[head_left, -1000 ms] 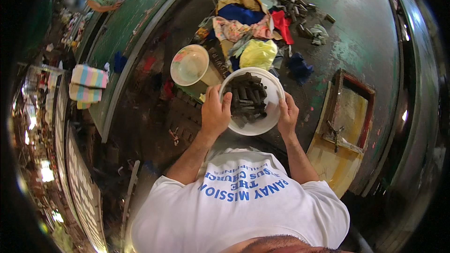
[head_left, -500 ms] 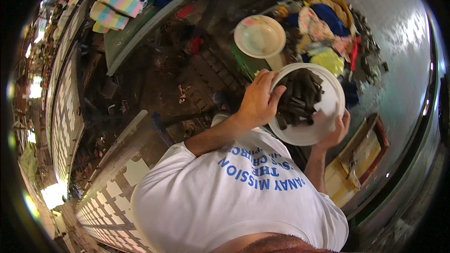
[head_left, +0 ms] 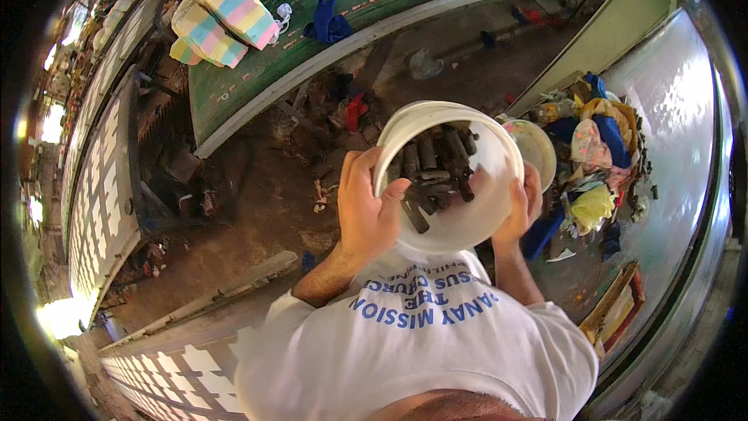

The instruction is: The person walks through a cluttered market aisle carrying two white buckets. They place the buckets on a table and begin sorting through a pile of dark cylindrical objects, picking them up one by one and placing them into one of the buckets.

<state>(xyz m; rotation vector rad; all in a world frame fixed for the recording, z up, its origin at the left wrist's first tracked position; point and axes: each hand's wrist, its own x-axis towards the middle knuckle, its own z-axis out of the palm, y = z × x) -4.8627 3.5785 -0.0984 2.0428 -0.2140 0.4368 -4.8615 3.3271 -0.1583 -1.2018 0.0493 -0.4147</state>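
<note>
- My left hand [head_left: 366, 210] is clamped on the near-left rim of the white bucket [head_left: 456, 179], fingers curled over the edge and thumb hooked inside — pressed tight on the plastic.
- My right hand [head_left: 520, 206] grips the opposite side of the rim, fingers wrapped around the outer wall; only their backs show, but they are closed on the bucket.
- The bucket hangs between both hands in front of my chest, above my white shirt [head_left: 421, 343], tilted so its open mouth faces up toward me.
- Inside lie dark, stubby cylindrical pieces [head_left: 436, 168], heaped toward the left half; the right half of the white floor is bare.
- Just beyond the bucket, by my right hand, a pale round bowl [head_left: 538, 148] sits on the ground beside a heap of coloured rags [head_left: 596, 156] — blue, yellow, pink.
- Well off to my upper left, two pastel-striped bundles [head_left: 222, 19] rest on a green surface [head_left: 312, 39], with a blue cloth [head_left: 327, 25] near them.
</note>
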